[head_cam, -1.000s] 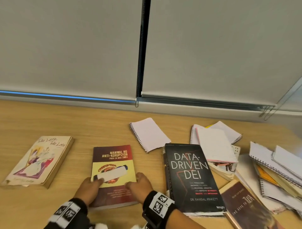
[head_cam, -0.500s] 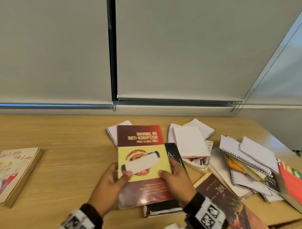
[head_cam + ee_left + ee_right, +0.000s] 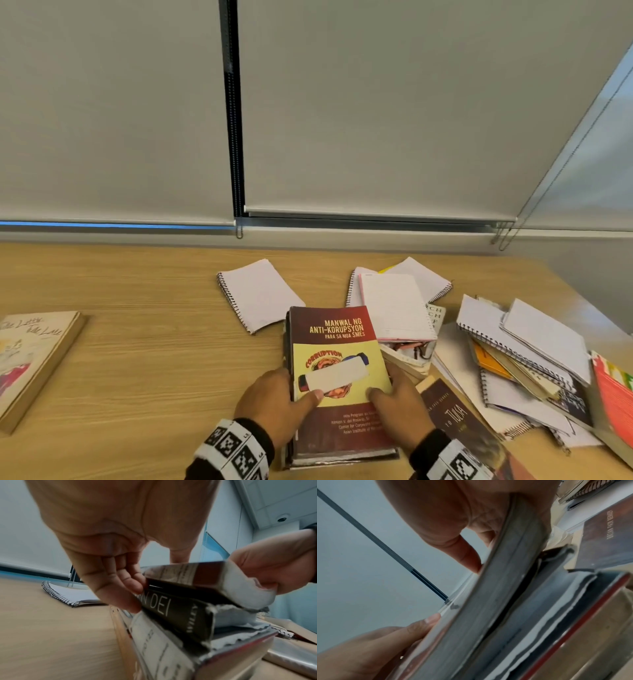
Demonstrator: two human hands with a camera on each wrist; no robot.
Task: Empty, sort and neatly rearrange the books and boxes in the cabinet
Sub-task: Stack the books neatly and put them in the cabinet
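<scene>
A maroon and yellow paperback, "Manwal ng Anti-Korupsyon" (image 3: pixel 337 342), lies on top of the black "Data-Driven DEI" book (image 3: pixel 171 609) on the wooden table (image 3: pixel 154 342). My left hand (image 3: pixel 274 401) grips the paperback's left edge, thumb on the cover and fingers against the spines. My right hand (image 3: pixel 400 407) grips its right edge, thumb on the cover too. In the right wrist view the paperback's page edge (image 3: pixel 488 601) sits slightly tilted above the black book. A thicker book with a red cover edge lies under both.
A tan illustrated book (image 3: pixel 30 356) lies at the far left. A white spiral notebook (image 3: pixel 260 294) lies behind the stack. Notebooks (image 3: pixel 394 308) and a loose pile of pads (image 3: pixel 524 346) crowd the right side, beside a brown book (image 3: pixel 452 418). Window blinds close off the back.
Both hands lifted the paperback from the table's middle, carried it right and set it down on the black book, which it now covers.
</scene>
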